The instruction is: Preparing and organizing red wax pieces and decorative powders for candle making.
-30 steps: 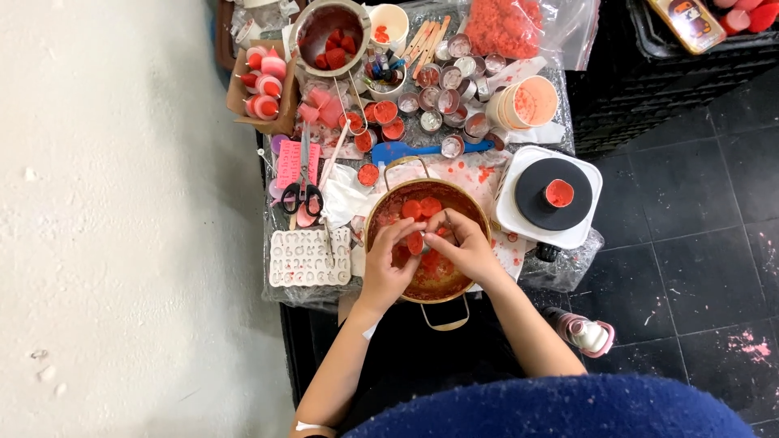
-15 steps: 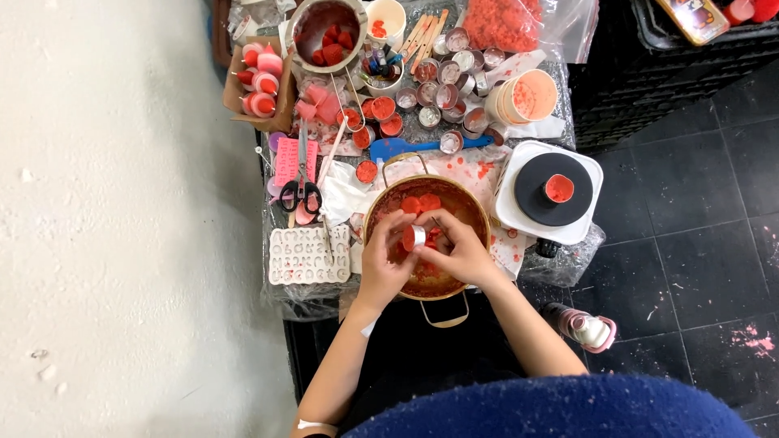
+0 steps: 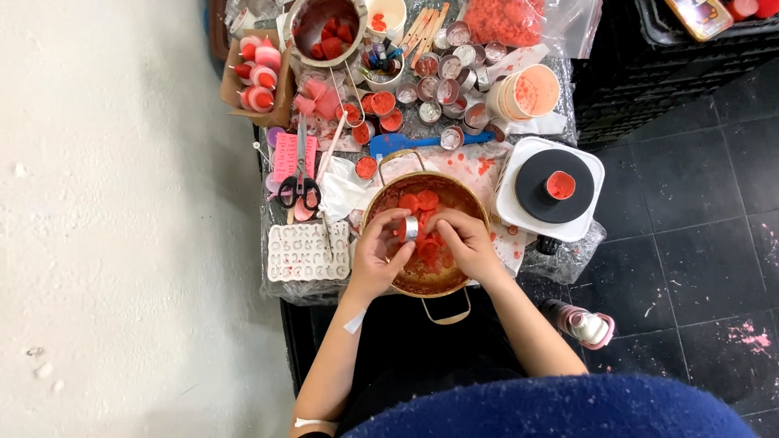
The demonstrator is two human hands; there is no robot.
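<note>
At far left, a box of red-topped cups, at ten o'clock from the pot. Below it, scissors laid over a pink mould, and a white mould just beside the pot at its nine o'clock. In the middle, a round pot of red wax discs, its handle at six o'clock. Over the pot, left hand curled narrow, fingers pinched on a small metal cup with red wax inside; right hand closed in on the same cup from three o'clock, fingertips touching it. Cup held above the discs, near the pot's centre. At twelve o'clock, a blue spatula and a cluster of small tins, some filled red. At two o'clock, a white hot plate with a black top and one red cup on it. Further right, dark tiled floor; a bottle lying at four o'clock.
</note>
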